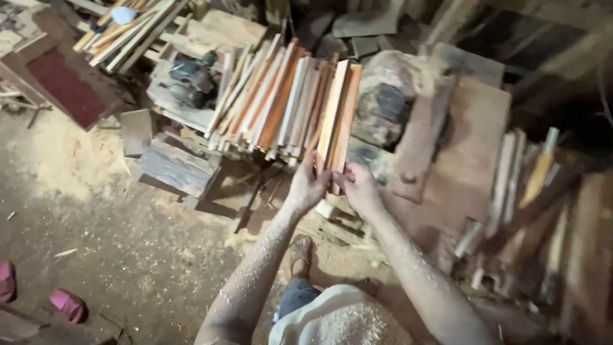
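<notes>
Overhead, a sawdust-strewn woodworking corner filled the view.
Left hand: the left hand (308, 185) gripped the near end of the held strips (338, 115), fingers curled shut around the left edge.
Right hand: the right hand (359, 188) closed on the same ends from the right, thumb pressed on top.
Held strips: a few thin orange-brown wooden slats, pointing toward 12 o'clock, touching the right edge of the stacked pile (274, 102).
Pile: pale and reddish strips heaped on a rough wooden stand (179, 167), at 11 o'clock from the hands.
Motor: a dusty electric motor (382, 105) sat at 1 o'clock, just beside the strips.
Floor: a sandalled foot (300, 252) below, sawdust all round.
Risk: I judged the loose bundle could fan apart, since only its near ends were pinched; a nudge might also topple the pile.
</notes>
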